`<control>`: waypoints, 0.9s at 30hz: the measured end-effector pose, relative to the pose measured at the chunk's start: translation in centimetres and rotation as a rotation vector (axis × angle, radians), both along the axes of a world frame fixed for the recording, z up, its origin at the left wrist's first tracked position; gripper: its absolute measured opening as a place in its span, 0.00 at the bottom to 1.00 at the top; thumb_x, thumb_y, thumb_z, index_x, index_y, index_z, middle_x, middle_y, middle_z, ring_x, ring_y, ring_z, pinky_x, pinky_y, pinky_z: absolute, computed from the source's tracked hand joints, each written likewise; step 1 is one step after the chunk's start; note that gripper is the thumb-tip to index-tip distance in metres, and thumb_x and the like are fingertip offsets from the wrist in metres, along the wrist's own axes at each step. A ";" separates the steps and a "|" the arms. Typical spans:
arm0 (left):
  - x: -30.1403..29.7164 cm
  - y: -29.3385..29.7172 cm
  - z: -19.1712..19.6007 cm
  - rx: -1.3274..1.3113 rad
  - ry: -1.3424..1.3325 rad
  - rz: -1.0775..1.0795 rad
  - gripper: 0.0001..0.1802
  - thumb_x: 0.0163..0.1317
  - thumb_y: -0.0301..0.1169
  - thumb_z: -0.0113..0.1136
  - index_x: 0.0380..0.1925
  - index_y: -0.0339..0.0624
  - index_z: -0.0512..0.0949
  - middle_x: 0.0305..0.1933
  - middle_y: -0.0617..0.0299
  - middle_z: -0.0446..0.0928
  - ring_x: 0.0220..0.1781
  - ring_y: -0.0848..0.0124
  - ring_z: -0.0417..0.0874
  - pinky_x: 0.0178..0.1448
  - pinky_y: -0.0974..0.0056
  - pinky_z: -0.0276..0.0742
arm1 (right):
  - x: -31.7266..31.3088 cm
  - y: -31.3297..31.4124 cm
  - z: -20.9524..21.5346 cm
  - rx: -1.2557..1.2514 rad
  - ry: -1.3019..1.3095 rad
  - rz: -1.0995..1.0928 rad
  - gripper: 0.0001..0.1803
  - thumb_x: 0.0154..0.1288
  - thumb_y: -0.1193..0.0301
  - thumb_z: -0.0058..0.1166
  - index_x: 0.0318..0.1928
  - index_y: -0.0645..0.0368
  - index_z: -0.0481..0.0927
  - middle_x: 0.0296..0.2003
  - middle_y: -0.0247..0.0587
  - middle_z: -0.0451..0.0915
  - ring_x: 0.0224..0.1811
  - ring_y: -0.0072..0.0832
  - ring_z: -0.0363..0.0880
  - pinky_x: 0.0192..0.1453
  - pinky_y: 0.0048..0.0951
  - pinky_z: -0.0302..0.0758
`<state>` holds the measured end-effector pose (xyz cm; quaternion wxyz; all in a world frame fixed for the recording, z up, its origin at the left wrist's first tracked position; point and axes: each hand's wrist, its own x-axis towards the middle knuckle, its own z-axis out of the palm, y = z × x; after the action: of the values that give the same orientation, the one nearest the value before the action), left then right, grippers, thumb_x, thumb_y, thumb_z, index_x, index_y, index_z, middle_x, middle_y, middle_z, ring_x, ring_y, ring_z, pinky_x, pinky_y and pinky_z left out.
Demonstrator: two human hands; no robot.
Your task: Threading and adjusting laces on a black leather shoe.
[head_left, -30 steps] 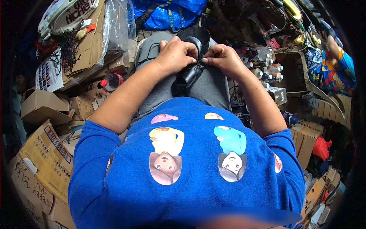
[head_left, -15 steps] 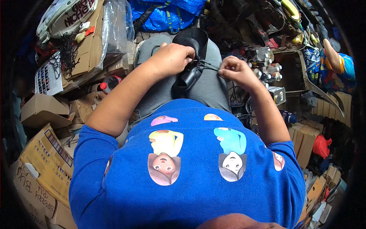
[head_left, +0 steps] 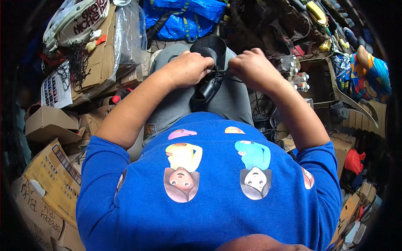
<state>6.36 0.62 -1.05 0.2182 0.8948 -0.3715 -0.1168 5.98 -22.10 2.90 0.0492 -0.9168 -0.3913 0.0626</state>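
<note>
A black shoe [head_left: 208, 88] rests between my thighs, its glossy part turned toward me. A wide, curved black piece [head_left: 217, 44] rises at its far end; I cannot tell whether it belongs to the shoe. My left hand [head_left: 193, 67] is closed at the shoe's left side, fingertips by its middle; the exact grip is partly hidden. Just right of the shoe, my right hand [head_left: 252, 67] is closed in a pinch, its back hiding most of the fingers. A thin dark cord [head_left: 220, 71] shows between the shoe and this hand.
Cardboard boxes [head_left: 52, 123] and flattened cardboard [head_left: 94, 62] crowd the left. A blue bag [head_left: 182, 19] lies beyond my knees. Several clear bottles [head_left: 299, 79] stand on the right. Farther right, part of another person [head_left: 370, 73] in bright patterned clothing shows.
My right hand has come left and slightly up, closer to the shoe, and turned its back upward. My left hand has shifted slightly. The cord stretched between shoe and right hand shows less now.
</note>
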 end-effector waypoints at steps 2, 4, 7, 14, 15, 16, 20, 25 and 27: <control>-0.1 0.2 -0.2 -0.003 -0.020 -0.006 0.05 0.58 0.31 0.55 0.33 0.45 0.74 0.30 0.53 0.77 0.39 0.54 0.78 0.45 0.53 0.69 | -0.1 1.2 -0.6 -0.072 -0.010 0.040 0.03 0.59 0.67 0.50 0.33 0.48 0.76 0.25 0.34 0.80 0.37 0.34 0.78 0.48 0.37 0.65; -0.3 0.7 -0.5 -0.054 -0.057 -0.033 0.05 0.56 0.29 0.55 0.33 0.46 0.74 0.30 0.55 0.76 0.40 0.55 0.77 0.45 0.54 0.68 | 0.2 1.3 -0.7 -0.034 0.009 0.048 0.03 0.58 0.68 0.52 0.32 0.51 0.76 0.25 0.36 0.78 0.36 0.34 0.78 0.49 0.37 0.65; -0.6 2.5 -0.4 -0.077 -0.105 -0.042 0.07 0.53 0.26 0.55 0.34 0.46 0.73 0.29 0.56 0.75 0.40 0.56 0.76 0.46 0.53 0.68 | 0.3 0.1 -1.5 0.046 0.045 0.064 0.03 0.56 0.72 0.53 0.31 0.54 0.74 0.24 0.38 0.76 0.36 0.36 0.76 0.51 0.37 0.66; -3.5 15.7 1.1 -0.267 0.017 0.402 0.04 0.57 0.27 0.57 0.32 0.39 0.77 0.26 0.58 0.76 0.32 0.65 0.77 0.39 0.62 0.71 | 0.3 -10.2 -2.6 0.377 0.414 -0.553 0.02 0.57 0.73 0.54 0.31 0.57 0.78 0.27 0.34 0.79 0.32 0.31 0.78 0.40 0.29 0.72; -3.3 16.0 3.0 -0.371 0.383 0.550 0.05 0.61 0.27 0.56 0.32 0.37 0.76 0.32 0.67 0.75 0.37 0.76 0.75 0.46 0.70 0.69 | 0.3 -10.7 -2.2 0.659 0.602 -0.702 0.04 0.60 0.72 0.54 0.31 0.58 0.80 0.27 0.32 0.80 0.32 0.27 0.79 0.38 0.27 0.72; -2.9 15.4 4.4 -0.516 0.470 0.560 0.06 0.62 0.29 0.57 0.31 0.38 0.76 0.33 0.67 0.75 0.37 0.77 0.75 0.46 0.70 0.70 | 1.1 -10.7 -1.9 0.890 0.713 -0.693 0.07 0.62 0.70 0.54 0.34 0.60 0.80 0.30 0.32 0.80 0.35 0.24 0.79 0.41 0.26 0.72; -2.0 6.6 8.3 -1.129 0.469 0.233 0.08 0.64 0.32 0.57 0.31 0.38 0.76 0.34 0.60 0.78 0.39 0.70 0.79 0.47 0.66 0.74 | 3.2 -3.1 -0.9 1.625 0.938 -0.363 0.14 0.69 0.63 0.50 0.44 0.63 0.77 0.41 0.41 0.79 0.45 0.26 0.78 0.54 0.31 0.73; -4.4 3.1 8.0 -1.062 1.157 -0.050 0.16 0.68 0.42 0.49 0.33 0.39 0.71 0.33 0.57 0.77 0.34 0.66 0.79 0.38 0.61 0.75 | 0.5 0.0 0.9 1.263 1.257 -0.073 0.15 0.70 0.58 0.47 0.38 0.58 0.73 0.29 0.33 0.73 0.33 0.22 0.71 0.43 0.26 0.69; -4.7 5.4 6.6 -0.451 0.426 0.148 0.11 0.63 0.35 0.57 0.32 0.37 0.74 0.32 0.58 0.78 0.32 0.66 0.78 0.38 0.62 0.74 | -1.7 -1.2 -0.9 0.750 0.764 -0.260 0.13 0.66 0.63 0.54 0.40 0.60 0.79 0.29 0.32 0.75 0.33 0.21 0.71 0.42 0.26 0.71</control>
<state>1.69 5.97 5.58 0.4921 0.8037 -0.2679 -0.2002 4.28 -23.35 1.99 0.5185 -0.7892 -0.2245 0.2406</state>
